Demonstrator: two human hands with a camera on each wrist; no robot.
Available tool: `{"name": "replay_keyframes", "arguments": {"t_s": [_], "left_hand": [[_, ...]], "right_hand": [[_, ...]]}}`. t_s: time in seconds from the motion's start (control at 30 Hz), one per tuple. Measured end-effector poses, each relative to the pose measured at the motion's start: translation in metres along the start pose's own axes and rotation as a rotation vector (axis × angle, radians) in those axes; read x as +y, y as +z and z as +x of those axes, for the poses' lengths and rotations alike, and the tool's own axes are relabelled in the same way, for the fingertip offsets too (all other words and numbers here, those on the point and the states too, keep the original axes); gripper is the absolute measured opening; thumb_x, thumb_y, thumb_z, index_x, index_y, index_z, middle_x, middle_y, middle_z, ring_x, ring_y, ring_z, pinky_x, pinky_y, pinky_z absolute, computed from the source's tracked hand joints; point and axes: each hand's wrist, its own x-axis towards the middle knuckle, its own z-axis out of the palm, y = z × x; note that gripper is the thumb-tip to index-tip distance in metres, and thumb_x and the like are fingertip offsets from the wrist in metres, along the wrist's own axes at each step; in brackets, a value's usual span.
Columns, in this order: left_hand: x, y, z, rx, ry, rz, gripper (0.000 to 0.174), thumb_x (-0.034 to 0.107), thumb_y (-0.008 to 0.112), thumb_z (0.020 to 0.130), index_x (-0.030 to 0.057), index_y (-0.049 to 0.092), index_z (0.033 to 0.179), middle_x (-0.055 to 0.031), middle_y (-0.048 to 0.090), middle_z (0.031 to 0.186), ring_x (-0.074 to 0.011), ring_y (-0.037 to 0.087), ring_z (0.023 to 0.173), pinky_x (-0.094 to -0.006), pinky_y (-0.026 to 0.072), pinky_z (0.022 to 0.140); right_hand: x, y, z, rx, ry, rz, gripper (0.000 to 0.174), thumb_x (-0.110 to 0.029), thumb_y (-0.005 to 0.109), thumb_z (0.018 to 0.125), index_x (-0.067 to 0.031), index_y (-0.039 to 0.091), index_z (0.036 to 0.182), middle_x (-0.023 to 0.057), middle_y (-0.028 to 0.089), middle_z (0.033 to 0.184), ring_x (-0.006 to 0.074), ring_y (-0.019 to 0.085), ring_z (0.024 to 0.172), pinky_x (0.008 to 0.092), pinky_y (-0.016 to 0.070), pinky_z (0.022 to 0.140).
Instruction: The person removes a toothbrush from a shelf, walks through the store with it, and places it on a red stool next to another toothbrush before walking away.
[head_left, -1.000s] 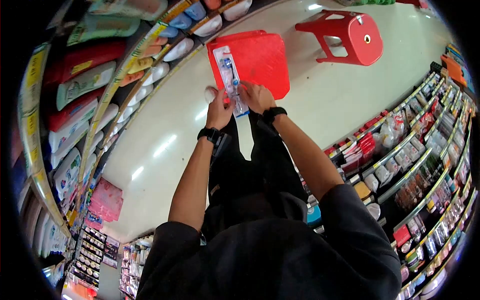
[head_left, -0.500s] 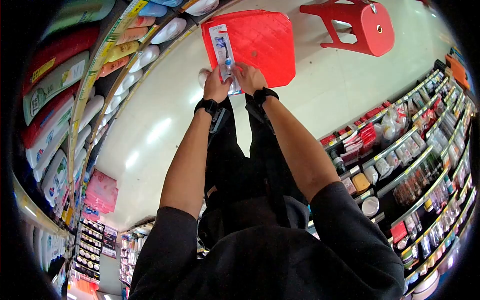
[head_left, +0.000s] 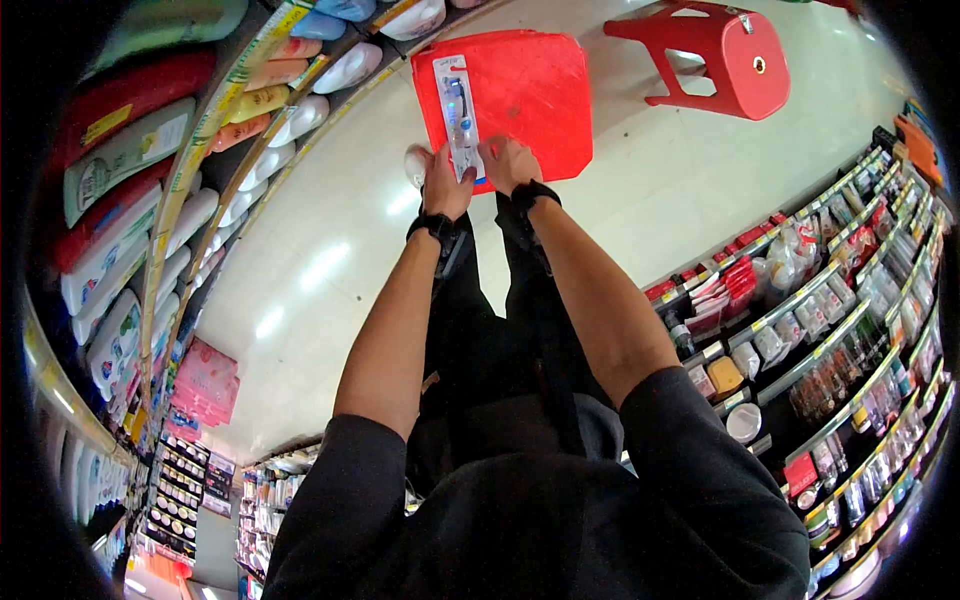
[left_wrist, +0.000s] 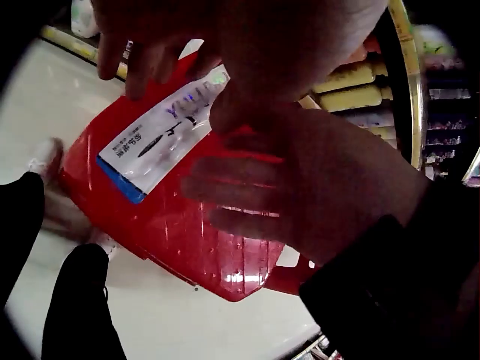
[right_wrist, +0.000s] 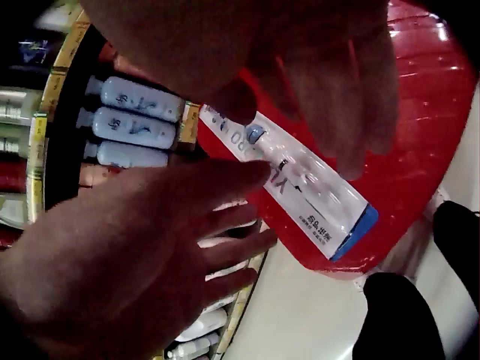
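A toothbrush blister pack lies flat along the left side of a red stool seat. Its blue end points toward the person. My left hand is at the pack's lower left, fingers loosely extended along that edge and thumb near the lower end. On the other side, my right hand hovers over the seat at the pack's right edge, fingers relaxed. In the right wrist view the left hand has straight, spread fingers, its index fingertip overlapping the pack's long edge.
A second red stool lies on its side at the upper right. Shelves with bottles run close along the left, and racks of small packaged goods curve along the right. The person's legs are just behind the stool.
Both hands were close together over the pack's lower part; now they have parted, the right hand moving right off the pack. The pack stays on the seat, more of its lower end showing.
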Motion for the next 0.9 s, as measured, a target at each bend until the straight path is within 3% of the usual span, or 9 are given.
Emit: {"name": "replay_keyframes", "arguments": {"t_s": [0.1,0.17,0.27,0.3,0.33,0.53,0.73,0.8,0.9], "left_hand": [[0.007,-0.021,-0.025,-0.071,-0.092,-0.064,0.041,0.017,0.069,0.088,-0.0001,0.055,0.123,-0.0257,0.063,0.114,-0.0405,0.061,0.109,-0.0471,0.0483,0.094],[0.012,-0.034,-0.051,-0.031,-0.123,-0.115,0.025,0.020,0.064,0.095,0.0042,0.062,0.114,-0.0186,0.070,0.099,-0.0318,0.070,0.090,-0.0405,0.0550,0.077],[0.034,-0.070,-0.092,0.002,-0.050,-0.210,0.022,0.022,0.061,0.099,0.0075,0.065,0.115,-0.0152,0.073,0.096,-0.0272,0.072,0.086,-0.0376,0.0556,0.077],[0.031,-0.074,-0.104,0.013,-0.040,-0.234,0.022,0.022,0.060,0.099,0.0078,0.065,0.116,-0.0134,0.073,0.094,-0.0240,0.072,0.084,-0.0356,0.0553,0.077],[0.055,-0.095,-0.117,-0.034,-0.128,-0.250,0.025,0.021,0.057,0.102,0.0004,0.066,0.114,-0.0094,0.074,0.099,-0.0164,0.069,0.091,-0.0311,0.0526,0.085],[0.086,-0.135,-0.195,0.112,-0.104,-0.261,0.023,0.021,0.057,0.101,0.0045,0.068,0.113,-0.0106,0.076,0.096,-0.0196,0.073,0.091,-0.0322,0.0555,0.082],[0.143,-0.168,-0.245,0.330,-0.027,-0.416,0.021,0.015,0.057,0.102,0.0014,0.065,0.115,-0.0135,0.075,0.097,-0.0199,0.074,0.091,-0.0311,0.0572,0.079],[0.147,-0.167,-0.255,0.433,0.033,-0.425,0.020,0.013,0.058,0.100,0.0013,0.065,0.114,-0.0136,0.075,0.095,-0.0201,0.074,0.088,-0.0320,0.0579,0.075],[0.156,-0.160,-0.273,0.539,-0.008,-0.442,0.018,0.012,0.059,0.098,0.0012,0.065,0.111,-0.0139,0.075,0.090,-0.0221,0.074,0.083,-0.0332,0.0577,0.073]], "right_hand": [[0.014,-0.008,-0.016,-0.028,-0.057,0.017,0.039,-0.042,0.054,0.095,-0.0083,0.070,0.105,0.0258,0.069,0.100,0.0455,0.066,0.094,0.0535,0.0539,0.082],[0.025,-0.021,-0.034,-0.048,-0.124,0.033,0.039,-0.043,0.053,0.098,-0.0076,0.069,0.105,0.0209,0.070,0.081,0.0416,0.069,0.081,0.0501,0.0536,0.069],[0.041,-0.036,-0.058,0.067,-0.234,0.150,0.033,-0.034,0.056,0.100,-0.0032,0.067,0.105,0.0129,0.069,0.076,0.0218,0.071,0.067,0.0368,0.0543,0.061],[0.032,-0.054,-0.068,-0.057,-0.116,0.231,0.043,-0.043,0.055,0.097,-0.0045,0.068,0.112,0.0231,0.071,0.094,0.0409,0.068,0.092,0.0490,0.0539,0.078],[0.030,-0.062,-0.078,0.032,-0.192,0.233,0.042,-0.042,0.053,0.099,-0.0039,0.068,0.111,0.0228,0.070,0.087,0.0404,0.068,0.083,0.0494,0.0537,0.073],[-0.009,-0.127,-0.136,0.104,-0.447,0.146,0.038,-0.035,0.051,0.100,-0.0014,0.068,0.099,0.0252,0.069,0.091,0.0453,0.066,0.085,0.0547,0.0518,0.073],[-0.052,-0.172,-0.176,0.027,-0.753,0.053,0.029,-0.029,0.057,0.098,-0.0023,0.068,0.103,0.0250,0.068,0.087,0.0439,0.067,0.079,0.0523,0.0532,0.068],[-0.062,-0.175,-0.179,-0.022,-0.829,0.036,0.030,-0.030,0.059,0.099,-0.0019,0.069,0.104,0.0220,0.069,0.083,0.0358,0.070,0.074,0.0433,0.0538,0.064],[-0.086,-0.181,-0.189,-0.137,-0.898,-0.053,0.029,-0.029,0.061,0.098,-0.0022,0.069,0.105,0.0205,0.070,0.081,0.0309,0.072,0.072,0.0406,0.0548,0.063]]}}
